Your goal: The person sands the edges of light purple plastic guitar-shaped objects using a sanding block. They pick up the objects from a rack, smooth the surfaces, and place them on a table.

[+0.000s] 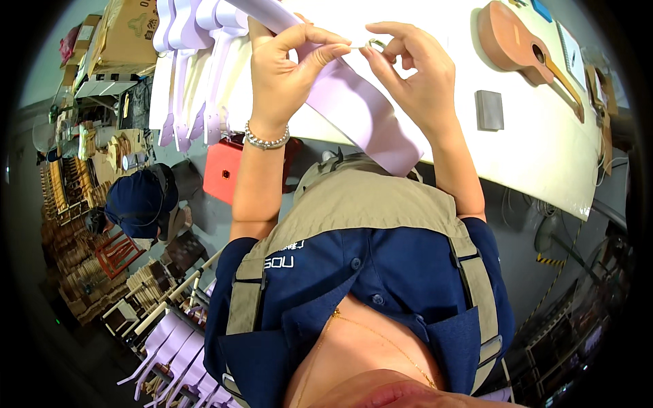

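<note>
My left hand [292,61] is closed in a pinch, thumb against forefinger, on one end of a thin pale strip [356,47]. Opposite it, my right hand [418,68] pinches a small ring-shaped, shiny thing [375,43] at the other end; its exact kind is too small to tell. Beneath both hands, a long lavender instrument part [360,105] slants from the top toward my lap. It narrows like a neck at its upper end, and its wide end reaches over the table's near edge by my apron [367,197]. My left hand partly hides it.
Several lavender necked parts [187,34] overhang the white table [544,149] at left. On the right lie a brown ukulele [507,37], a grey block [490,110] and a notebook [570,51]. A red box [228,170] is below; a person in a dark cap [139,202] is at left.
</note>
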A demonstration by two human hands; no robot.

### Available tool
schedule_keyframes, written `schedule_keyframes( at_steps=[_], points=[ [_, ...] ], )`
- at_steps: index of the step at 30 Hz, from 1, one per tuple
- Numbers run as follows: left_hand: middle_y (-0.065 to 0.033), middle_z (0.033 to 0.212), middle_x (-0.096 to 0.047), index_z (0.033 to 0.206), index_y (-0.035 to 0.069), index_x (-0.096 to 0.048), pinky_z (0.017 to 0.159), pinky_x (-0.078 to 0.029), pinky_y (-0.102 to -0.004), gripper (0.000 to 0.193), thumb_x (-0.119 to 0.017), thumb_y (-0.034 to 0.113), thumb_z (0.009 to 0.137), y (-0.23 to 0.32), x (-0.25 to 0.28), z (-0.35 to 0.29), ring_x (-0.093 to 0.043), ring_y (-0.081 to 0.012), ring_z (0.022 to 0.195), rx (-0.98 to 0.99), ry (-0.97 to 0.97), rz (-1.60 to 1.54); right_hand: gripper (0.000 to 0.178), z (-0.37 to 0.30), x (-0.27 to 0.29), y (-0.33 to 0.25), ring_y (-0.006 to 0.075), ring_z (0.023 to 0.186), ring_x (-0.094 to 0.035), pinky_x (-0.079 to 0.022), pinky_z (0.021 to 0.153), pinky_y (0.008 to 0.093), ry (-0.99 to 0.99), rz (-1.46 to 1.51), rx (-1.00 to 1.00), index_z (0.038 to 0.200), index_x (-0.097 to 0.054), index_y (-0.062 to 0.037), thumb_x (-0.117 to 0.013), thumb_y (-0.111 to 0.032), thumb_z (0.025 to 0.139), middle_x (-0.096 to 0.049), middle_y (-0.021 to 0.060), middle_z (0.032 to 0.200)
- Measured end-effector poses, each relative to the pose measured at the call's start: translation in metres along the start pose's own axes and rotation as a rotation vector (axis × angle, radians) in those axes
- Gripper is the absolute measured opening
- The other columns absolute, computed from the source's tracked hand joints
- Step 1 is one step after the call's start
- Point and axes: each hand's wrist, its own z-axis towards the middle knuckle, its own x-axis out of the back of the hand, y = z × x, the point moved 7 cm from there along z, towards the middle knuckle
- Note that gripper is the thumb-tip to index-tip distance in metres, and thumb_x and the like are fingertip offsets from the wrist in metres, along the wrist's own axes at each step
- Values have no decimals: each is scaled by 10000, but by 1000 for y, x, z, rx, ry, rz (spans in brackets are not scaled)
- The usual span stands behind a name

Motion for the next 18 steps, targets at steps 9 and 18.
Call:
schedule_keyframes(
  at_steps=[9,18],
  points=[
    [-98,1200,-382,777,81,-688,693,-433,-229,122,-731,151,687,8,-1,-3,-460,-110,867,32,65,-13,102,-5,-2,-19,94,520,-442,-312,602,246,280,-275,241,665,-595,-171,-657,-100,626,-488,-68,519],
    [-65,1131,-420,746,35,-655,657,-414,-209,117,-703,140,727,-10,14,-16,-463,-86,833,100,146,-79,236,6,40,70,78,572,-439,-363,565,209,361,500,-469,1013,-516,-12,-573,-118,810,-481,-2,623]
  ],
)
